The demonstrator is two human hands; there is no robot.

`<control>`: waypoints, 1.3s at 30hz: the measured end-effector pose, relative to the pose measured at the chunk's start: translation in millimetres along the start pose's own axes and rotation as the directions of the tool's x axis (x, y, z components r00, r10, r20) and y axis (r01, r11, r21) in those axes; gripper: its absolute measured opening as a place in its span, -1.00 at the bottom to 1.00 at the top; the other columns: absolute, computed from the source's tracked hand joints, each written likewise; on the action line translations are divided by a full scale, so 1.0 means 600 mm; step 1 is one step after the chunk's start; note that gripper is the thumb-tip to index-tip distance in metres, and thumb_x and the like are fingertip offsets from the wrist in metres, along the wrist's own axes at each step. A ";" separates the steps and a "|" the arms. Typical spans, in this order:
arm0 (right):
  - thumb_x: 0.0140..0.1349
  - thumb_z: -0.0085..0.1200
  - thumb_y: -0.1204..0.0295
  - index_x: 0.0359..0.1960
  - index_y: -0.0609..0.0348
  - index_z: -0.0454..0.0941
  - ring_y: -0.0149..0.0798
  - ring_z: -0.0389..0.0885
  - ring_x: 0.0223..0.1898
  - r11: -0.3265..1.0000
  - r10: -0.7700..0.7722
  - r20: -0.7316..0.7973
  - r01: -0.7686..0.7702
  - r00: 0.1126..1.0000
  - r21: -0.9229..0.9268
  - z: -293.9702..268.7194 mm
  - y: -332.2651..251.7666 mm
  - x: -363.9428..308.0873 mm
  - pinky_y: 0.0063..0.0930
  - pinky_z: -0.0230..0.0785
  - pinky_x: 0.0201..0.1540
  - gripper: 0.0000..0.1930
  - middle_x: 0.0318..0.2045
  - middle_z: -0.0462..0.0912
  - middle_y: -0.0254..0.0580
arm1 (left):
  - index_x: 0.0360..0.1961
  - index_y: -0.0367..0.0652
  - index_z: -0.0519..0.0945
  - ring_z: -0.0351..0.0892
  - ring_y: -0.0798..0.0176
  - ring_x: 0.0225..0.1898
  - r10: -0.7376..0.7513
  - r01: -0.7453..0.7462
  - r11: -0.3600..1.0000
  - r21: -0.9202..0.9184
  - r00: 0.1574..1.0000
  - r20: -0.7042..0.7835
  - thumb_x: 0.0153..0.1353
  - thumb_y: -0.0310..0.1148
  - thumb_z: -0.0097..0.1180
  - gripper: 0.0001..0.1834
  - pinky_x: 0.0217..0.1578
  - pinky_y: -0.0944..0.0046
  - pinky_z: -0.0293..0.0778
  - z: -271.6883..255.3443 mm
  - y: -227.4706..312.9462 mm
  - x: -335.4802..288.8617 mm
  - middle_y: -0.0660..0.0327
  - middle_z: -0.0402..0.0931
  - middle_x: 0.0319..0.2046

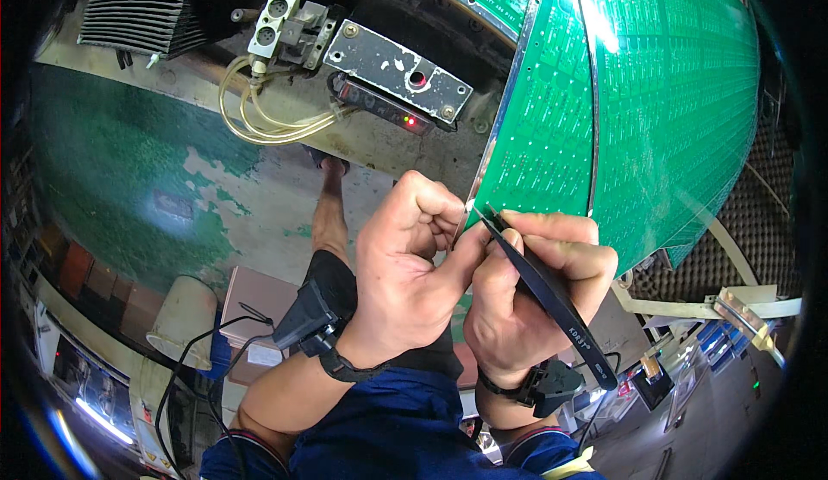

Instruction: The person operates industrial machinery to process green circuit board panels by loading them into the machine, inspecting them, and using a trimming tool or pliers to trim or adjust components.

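A long green circuit board (539, 135) with rows of solder points reaches toward me, a metal strip (500, 111) along its left edge. My left hand (405, 277) is closed at the near corner, its curled fingers and thumb gripping the board's edge. A small white bit (470, 207) shows beside those fingertips. Black tweezers (552, 294) are pinched in my right hand (504, 320), their tips at the same corner and their rear end slanting down to the right. Both hands nearly touch. My fingers partly hide the corner.
Left of the board, clear hoses (246, 113) run from a valve block (269, 27) near a worn metal plate (397, 70) and a small lit display (388, 109). A larger green board (673, 109) spreads to the right. A pale bin (183, 318) and flat boxes (259, 299) stand lower left.
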State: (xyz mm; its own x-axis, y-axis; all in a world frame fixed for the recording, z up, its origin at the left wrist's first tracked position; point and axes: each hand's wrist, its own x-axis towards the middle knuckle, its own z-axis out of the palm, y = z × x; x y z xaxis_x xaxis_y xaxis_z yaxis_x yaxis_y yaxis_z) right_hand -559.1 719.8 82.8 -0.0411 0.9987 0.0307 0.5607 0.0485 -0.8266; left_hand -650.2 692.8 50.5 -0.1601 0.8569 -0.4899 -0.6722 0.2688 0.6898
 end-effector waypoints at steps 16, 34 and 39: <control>0.22 0.11 0.67 -0.26 0.26 0.25 -0.28 0.58 -0.31 0.993 0.113 0.041 -0.112 0.993 -0.026 -0.004 -0.030 0.006 -0.45 0.50 -0.20 -0.76 -0.27 0.57 0.11 | -0.22 -0.27 0.41 0.50 0.55 -0.31 0.015 -0.015 1.000 0.023 1.000 0.005 0.26 -0.70 0.11 -0.83 -0.35 0.50 0.43 -0.003 0.004 -0.004 0.26 0.50 -0.33; 0.11 0.28 0.66 -0.25 0.28 0.45 -0.20 0.64 -0.39 1.000 0.014 0.109 -0.014 0.994 0.001 -0.017 -0.020 0.022 -0.47 0.51 -0.34 -0.75 -0.32 0.64 -0.01 | -0.12 -0.32 0.46 0.48 0.61 -0.40 -0.228 0.228 0.974 0.007 0.974 0.014 0.31 -0.67 0.06 -0.85 -0.43 0.58 0.37 -0.002 0.041 0.002 0.30 0.54 -0.36; 0.13 0.27 0.67 -0.23 0.29 0.42 -0.22 0.66 -0.31 0.997 0.012 0.067 -0.017 0.998 0.077 -0.034 -0.023 0.013 -0.46 0.53 -0.29 -0.74 -0.28 0.63 0.03 | -0.14 -0.27 0.48 0.44 0.64 -0.47 -0.171 0.169 0.981 0.093 0.985 0.009 0.32 -0.60 0.05 -0.89 -0.51 0.57 0.35 0.010 0.038 -0.008 0.37 0.52 -0.42</control>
State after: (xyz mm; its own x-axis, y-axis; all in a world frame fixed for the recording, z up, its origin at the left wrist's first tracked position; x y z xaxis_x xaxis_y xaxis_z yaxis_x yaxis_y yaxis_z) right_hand -550.4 727.4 105.6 -0.0899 0.9958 -0.0170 0.4958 0.0300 -0.8679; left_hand -660.5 697.1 71.7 -0.0369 0.8023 -0.5957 -0.6194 0.4495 0.6437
